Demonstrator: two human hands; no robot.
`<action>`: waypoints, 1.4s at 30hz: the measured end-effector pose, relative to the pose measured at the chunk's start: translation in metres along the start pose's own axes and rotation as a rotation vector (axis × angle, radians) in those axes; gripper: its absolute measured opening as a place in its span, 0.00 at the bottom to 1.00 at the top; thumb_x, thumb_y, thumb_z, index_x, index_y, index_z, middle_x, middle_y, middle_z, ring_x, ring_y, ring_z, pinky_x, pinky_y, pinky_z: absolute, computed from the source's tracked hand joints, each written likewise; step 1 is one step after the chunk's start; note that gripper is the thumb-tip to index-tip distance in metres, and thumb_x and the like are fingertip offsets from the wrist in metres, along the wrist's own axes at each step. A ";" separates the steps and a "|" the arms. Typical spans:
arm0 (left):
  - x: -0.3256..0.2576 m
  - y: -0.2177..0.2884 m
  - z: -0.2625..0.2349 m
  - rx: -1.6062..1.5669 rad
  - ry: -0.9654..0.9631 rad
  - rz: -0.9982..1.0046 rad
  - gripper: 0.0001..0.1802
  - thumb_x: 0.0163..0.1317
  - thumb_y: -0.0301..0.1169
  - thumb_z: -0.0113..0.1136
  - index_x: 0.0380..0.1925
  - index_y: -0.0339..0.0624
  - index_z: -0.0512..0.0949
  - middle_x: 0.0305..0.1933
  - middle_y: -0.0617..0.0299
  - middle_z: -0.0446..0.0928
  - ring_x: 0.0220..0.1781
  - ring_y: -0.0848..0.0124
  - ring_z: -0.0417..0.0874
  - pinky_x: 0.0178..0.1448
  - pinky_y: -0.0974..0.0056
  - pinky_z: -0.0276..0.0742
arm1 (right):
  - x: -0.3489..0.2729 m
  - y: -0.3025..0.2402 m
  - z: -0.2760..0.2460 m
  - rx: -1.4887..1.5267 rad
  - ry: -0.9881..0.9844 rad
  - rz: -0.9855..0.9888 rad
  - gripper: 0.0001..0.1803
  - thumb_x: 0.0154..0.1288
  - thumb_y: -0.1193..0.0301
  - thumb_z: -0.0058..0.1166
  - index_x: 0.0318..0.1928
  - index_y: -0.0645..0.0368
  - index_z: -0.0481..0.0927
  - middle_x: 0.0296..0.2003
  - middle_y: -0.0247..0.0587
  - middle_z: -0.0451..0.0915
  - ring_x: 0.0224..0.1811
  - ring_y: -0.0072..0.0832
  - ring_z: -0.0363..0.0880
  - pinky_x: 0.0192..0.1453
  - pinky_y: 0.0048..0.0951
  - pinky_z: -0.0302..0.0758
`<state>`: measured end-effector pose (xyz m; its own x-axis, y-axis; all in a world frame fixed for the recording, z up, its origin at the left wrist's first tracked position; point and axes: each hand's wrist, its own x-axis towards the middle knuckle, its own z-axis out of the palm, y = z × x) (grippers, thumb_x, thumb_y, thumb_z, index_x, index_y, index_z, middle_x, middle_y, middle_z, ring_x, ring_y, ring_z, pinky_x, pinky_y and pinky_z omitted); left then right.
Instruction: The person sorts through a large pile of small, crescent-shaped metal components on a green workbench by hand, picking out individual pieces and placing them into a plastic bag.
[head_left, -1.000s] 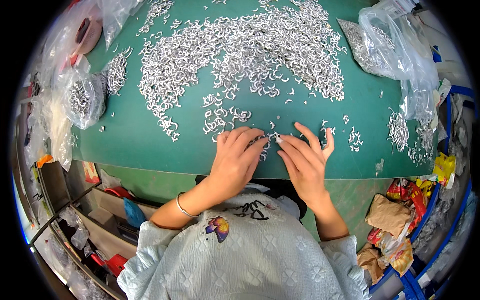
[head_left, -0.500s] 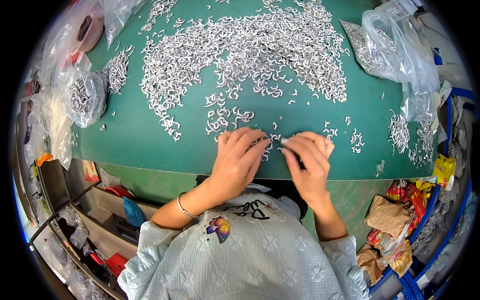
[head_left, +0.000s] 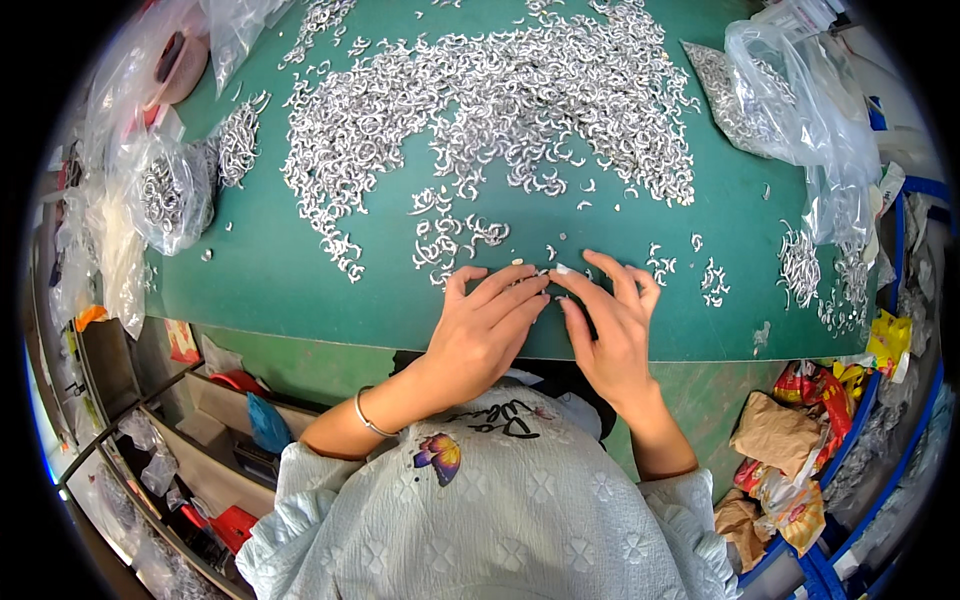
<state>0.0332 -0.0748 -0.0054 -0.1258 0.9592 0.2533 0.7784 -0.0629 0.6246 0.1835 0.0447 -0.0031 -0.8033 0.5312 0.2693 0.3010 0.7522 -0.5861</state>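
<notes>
Near the green table's front edge (head_left: 290,318), left hand (head_left: 480,328) and right hand (head_left: 612,335), loosely curled, grip unclear, faced heaped silvery crescent-shaped pieces (head_left: 560,95)!

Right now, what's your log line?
left hand: beside loose silvery pieces; right hand: close to left; curved-piece heap: beyond both; green table: beneath

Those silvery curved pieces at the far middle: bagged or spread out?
Spread out: the silvery curved pieces lie loose across the green tabletop, bare green showing between stray ones.
</notes>
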 end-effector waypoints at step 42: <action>0.000 0.002 0.006 0.012 -0.182 0.050 0.27 0.54 0.20 0.61 0.58 0.35 0.73 0.70 0.51 0.67 0.73 0.51 0.65 0.74 0.41 0.56 | -0.030 0.009 -0.033 -0.104 -0.161 0.118 0.37 0.61 0.67 0.59 0.69 0.65 0.64 0.69 0.48 0.65 0.75 0.49 0.55 0.75 0.61 0.46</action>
<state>0.0379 -0.0730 -0.0083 0.0254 0.9891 0.1452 0.7881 -0.1092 0.6058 0.2273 0.0482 0.0088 -0.8285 0.5553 0.0726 0.4428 0.7290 -0.5220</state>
